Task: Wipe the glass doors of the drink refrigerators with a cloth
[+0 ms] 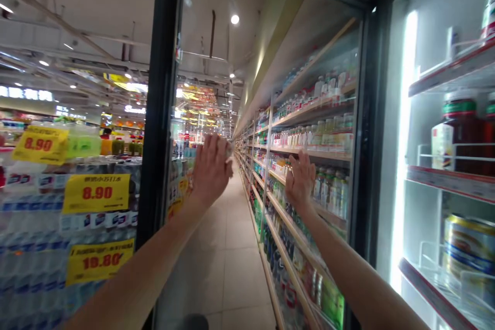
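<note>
Both arms reach out in front of a framed glass door (240, 278), which stands swung open from a lit fridge. My left hand (211, 170) is raised with its fingers stretched up and its palm turned to the pane. A small pale patch beside its forefinger is too blurred to name. My right hand (300, 180) is also up at the glass, fingers spread and slightly bent, with nothing seen in it. Whether either palm presses on the pane cannot be made out. The door's dark frame (160, 98) runs upright left of my left hand.
At right, the fridge's shelves (444, 183) hold dark red bottles (460, 129) and a gold-topped can (467, 247). Through the glass run a tiled aisle (240, 227) and long drink shelves (309, 152). Stacked bottled water (31, 252) with yellow price signs (96, 193) stands at left.
</note>
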A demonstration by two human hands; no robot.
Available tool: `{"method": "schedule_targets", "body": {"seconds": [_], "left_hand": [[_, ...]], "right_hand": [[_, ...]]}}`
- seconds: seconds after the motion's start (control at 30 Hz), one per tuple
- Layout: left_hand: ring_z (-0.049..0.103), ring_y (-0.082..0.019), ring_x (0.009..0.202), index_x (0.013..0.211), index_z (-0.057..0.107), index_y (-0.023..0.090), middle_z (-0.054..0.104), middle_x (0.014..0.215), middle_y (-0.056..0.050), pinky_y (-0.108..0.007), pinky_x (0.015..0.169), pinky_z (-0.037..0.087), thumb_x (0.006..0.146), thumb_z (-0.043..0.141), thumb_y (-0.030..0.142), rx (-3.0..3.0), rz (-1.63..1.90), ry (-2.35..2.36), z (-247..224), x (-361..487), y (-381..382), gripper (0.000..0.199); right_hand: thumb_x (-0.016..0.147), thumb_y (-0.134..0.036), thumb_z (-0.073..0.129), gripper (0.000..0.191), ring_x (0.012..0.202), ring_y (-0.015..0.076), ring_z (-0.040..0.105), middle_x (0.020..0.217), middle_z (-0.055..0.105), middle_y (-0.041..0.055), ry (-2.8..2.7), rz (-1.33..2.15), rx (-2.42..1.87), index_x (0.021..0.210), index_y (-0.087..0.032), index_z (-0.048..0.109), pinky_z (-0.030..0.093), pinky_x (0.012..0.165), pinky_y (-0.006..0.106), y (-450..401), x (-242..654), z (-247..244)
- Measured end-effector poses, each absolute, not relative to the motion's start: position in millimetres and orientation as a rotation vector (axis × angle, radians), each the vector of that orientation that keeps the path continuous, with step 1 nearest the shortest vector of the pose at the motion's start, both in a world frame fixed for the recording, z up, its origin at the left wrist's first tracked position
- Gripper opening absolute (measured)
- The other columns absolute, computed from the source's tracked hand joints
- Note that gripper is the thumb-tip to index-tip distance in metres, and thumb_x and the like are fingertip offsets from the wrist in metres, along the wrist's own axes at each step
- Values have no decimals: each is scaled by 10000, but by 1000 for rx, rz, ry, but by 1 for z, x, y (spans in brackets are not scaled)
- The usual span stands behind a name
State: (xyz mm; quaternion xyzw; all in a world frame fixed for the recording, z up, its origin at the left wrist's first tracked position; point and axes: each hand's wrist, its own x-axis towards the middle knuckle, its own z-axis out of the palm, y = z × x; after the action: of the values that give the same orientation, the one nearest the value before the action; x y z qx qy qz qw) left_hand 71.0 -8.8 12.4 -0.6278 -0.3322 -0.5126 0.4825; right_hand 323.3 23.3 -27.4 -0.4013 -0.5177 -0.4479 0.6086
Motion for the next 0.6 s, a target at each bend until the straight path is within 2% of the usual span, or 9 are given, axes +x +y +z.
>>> {"method": "schedule_targets", "body": {"seconds": [0.13, 0.23, 0.33, 0.47, 0.6], "left_hand": [[228, -260, 1401, 1450, 174, 117, 379, 1447, -171, -447, 1109, 269, 906, 381, 332, -1692, -1130, -695, -28, 108, -12, 620], [201, -264, 1409, 1459, 53, 72, 327, 1463, -215, -467, 1107, 279, 884, 389, 325, -1760, -1294, -708, -42, 119, -15, 713], [193, -252, 1412, 1465, -21, 110, 262, 1496, -201, -463, 1100, 313, 860, 387, 309, -1951, -1310, -605, -39, 96, -23, 756], [244, -251, 1398, 1473, 40, 169, 273, 1498, -173, -467, 1096, 329, 877, 407, 293, -1952, -1297, -652, -38, 47, -32, 711], [320, -216, 1366, 1470, 100, 214, 369, 1461, -130, -432, 1081, 353, 914, 374, 246, -1726, -1327, -658, -45, 28, -27, 621]], "right_hand": [[896, -221, 358, 444, 1373, 242, 322, 1431, 427, 117, -1278, -982, -790, 1323, -227, 479, 258, 1098, 529, 11, 309, -31], [882, -187, 347, 482, 1317, 210, 411, 1391, 477, 107, -1562, -855, -473, 1354, -219, 434, 365, 1068, 476, -6, 275, -42], [884, -188, 339, 488, 1308, 200, 420, 1353, 513, 110, -1702, -712, -384, 1365, -187, 416, 428, 1040, 437, -17, 240, -54], [888, -224, 382, 434, 1341, 229, 356, 1355, 491, 106, -1597, -762, -529, 1309, -204, 484, 363, 1078, 477, -23, 209, -58], [857, -312, 505, 283, 1321, 289, 352, 1328, 485, 131, -1437, -850, -703, 1093, -210, 623, 286, 1076, 531, -25, 182, -55]]}}
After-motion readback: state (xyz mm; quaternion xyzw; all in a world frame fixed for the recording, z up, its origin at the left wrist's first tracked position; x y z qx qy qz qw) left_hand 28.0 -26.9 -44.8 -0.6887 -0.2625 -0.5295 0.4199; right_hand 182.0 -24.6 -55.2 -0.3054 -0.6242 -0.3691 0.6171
